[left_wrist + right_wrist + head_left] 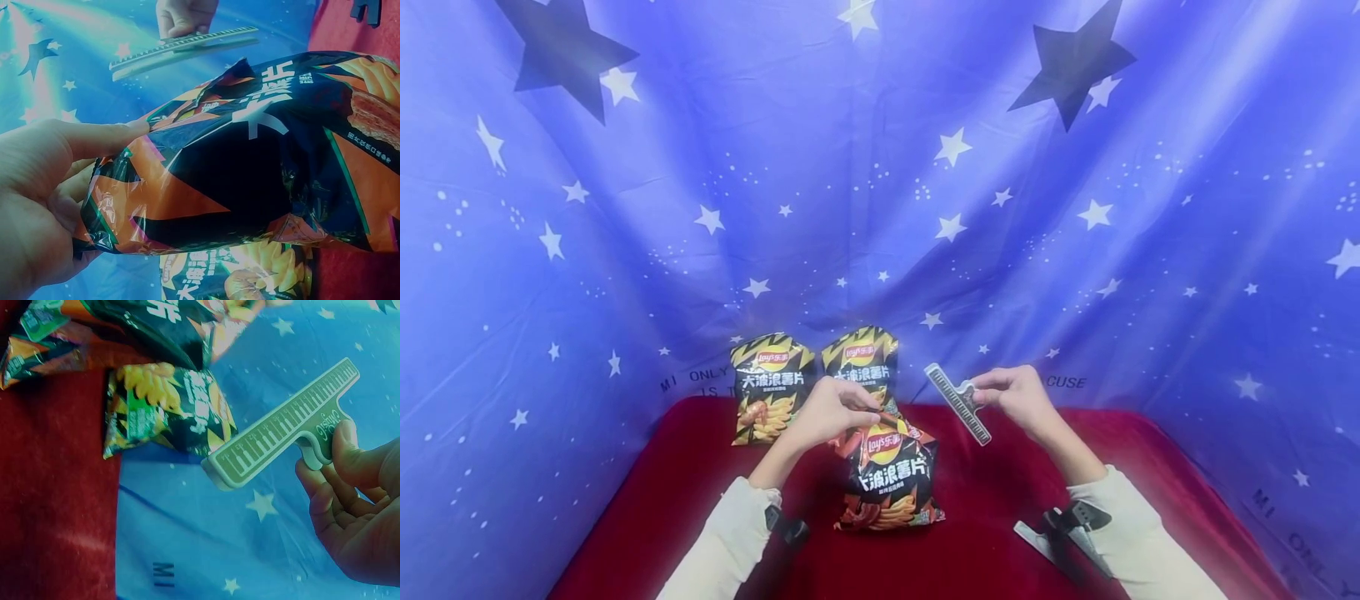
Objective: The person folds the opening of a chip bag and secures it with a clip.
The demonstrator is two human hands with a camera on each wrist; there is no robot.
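Observation:
My left hand [835,412] grips the folded top edge of a black and orange chip bag [891,483], which stands upright on the red cloth. In the left wrist view, the thumb lies on the bag's near face and the other fingers are partly hidden behind it. To the right of the bag, my right hand [1018,396] pinches the handle of a long bag clip [958,404] printed with piano keys. The right wrist view shows the clip [281,428] held by thumb and fingers, apart from the bags, its long jaws together.
Two black and yellow chip bags stand behind, one at the left [772,392] and one [861,358] partly covered by the left hand. Light and dark clip-like pieces [1037,542] lie under the right wrist on the red cloth [992,517]. A blue star-printed curtain [850,192] surrounds the table.

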